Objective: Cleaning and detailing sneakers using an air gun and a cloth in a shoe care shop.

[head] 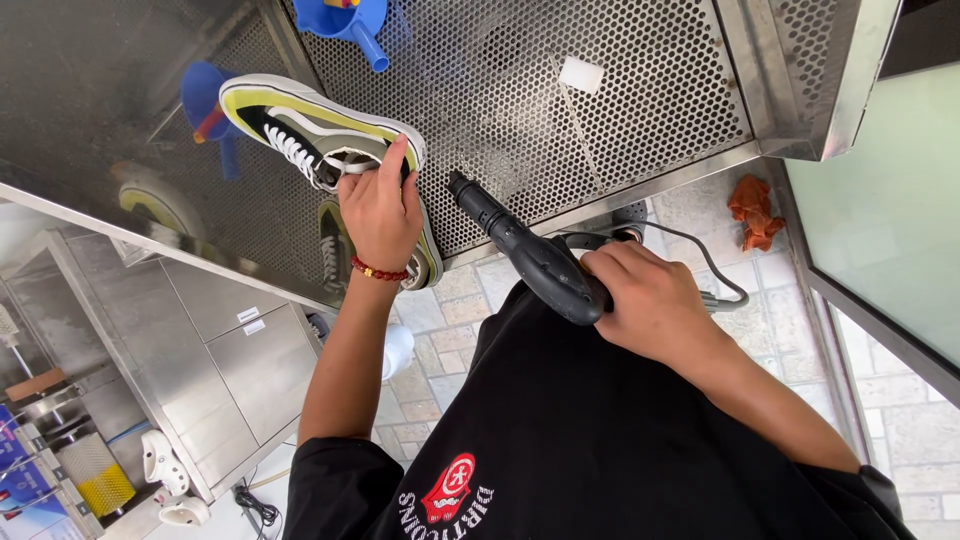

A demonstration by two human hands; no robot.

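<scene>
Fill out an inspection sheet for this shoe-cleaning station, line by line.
Surface: perforated steel tray with shiny steel walls.
Job's things: yellow, black and grey sneaker with white laces, lying on its side on the tray; black spray gun aimed at the tray.
Clutter: blue funnel at the tray's top edge; white block on the tray.
Grippers: left hand grips the sneaker's heel end; right hand holds the spray gun's handle.
Cables: grey hose runs from the gun.
Surroundings: tiled floor, orange rag on it, steel cabinet to the left.
</scene>
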